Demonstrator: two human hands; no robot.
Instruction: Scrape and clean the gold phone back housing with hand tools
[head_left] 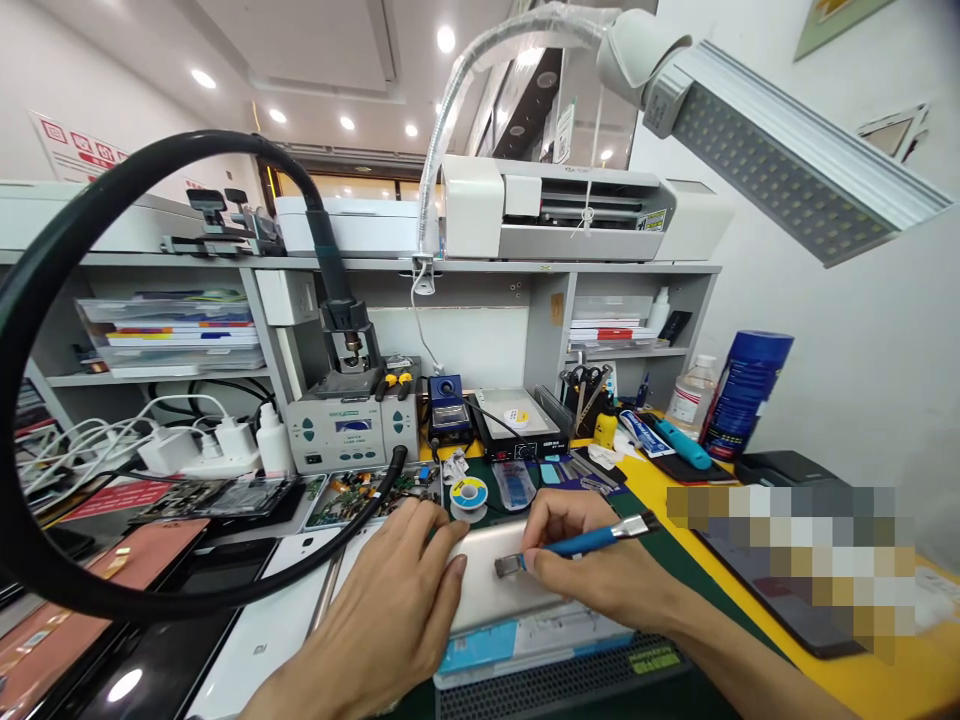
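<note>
A silver, flat device with rounded corners, like a tablet or phone back, lies on a blue-and-white flat package. My left hand rests along the device's left end, fingers curled over it and thumb against its near side, gripping it. In my right hand is a blue-handled brush, held between thumb and fingers. Its dark bristles point up to the right. The brush's other end, a flat metal-coloured tip, is just above or touching the silver surface; I cannot tell which.
A black hose loops from the hot-air station across the left side. Solder wire spool stands behind the device. White phone lies left. A blue can stands right. The lamp hangs overhead.
</note>
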